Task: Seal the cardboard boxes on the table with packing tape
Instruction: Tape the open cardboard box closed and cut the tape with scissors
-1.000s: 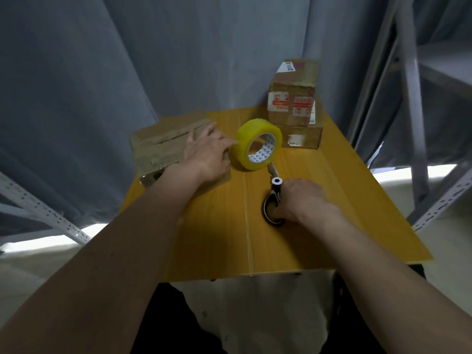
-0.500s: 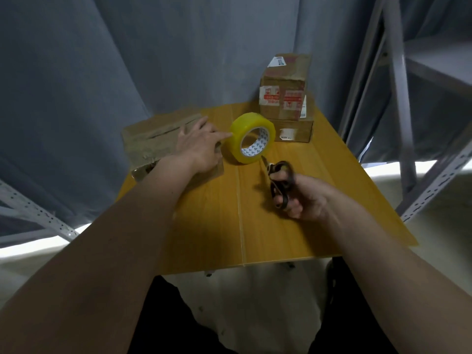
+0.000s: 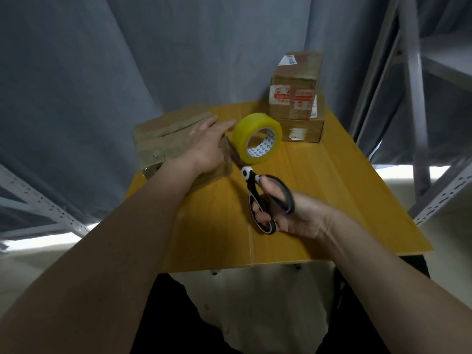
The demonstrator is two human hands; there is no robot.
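Table (image 3: 319,200): yellow wooden top, seam down the middle, set against a grey curtain (image 3: 153,60); metal shelving (image 3: 413,98) to the right.

Flat box (image 3: 163,139): far left of the table, lying low, with tape across its top and down its near end. Appears close to sealed; the strip has not yet been cut free from the roll, as far as the dim view allows.

Left hand (image 3: 204,146): fingers straight and spread, palm pressing down on the right end of the flat box, fingertips reaching toward the roll.

Tape roll (image 3: 258,139): yellow, standing on edge just beside the flat box, to its right. A dark strip seems to run from it to the box, though this is hard to make out.

Scissors (image 3: 263,198): black and white handles, blades pointing at the gap between box and roll, raised off the table.

Right hand (image 3: 288,213): thumb and fingers curled through the scissor loops, gripping them.

Stacked boxes (image 3: 296,108): two at the far right, the smaller one standing on the flatter one, both labelled and apparently taped.

Status: the step in hand is judged to be cutting the tape. Left to do: make the cut, smooth the end down, and check the stack for open seams.
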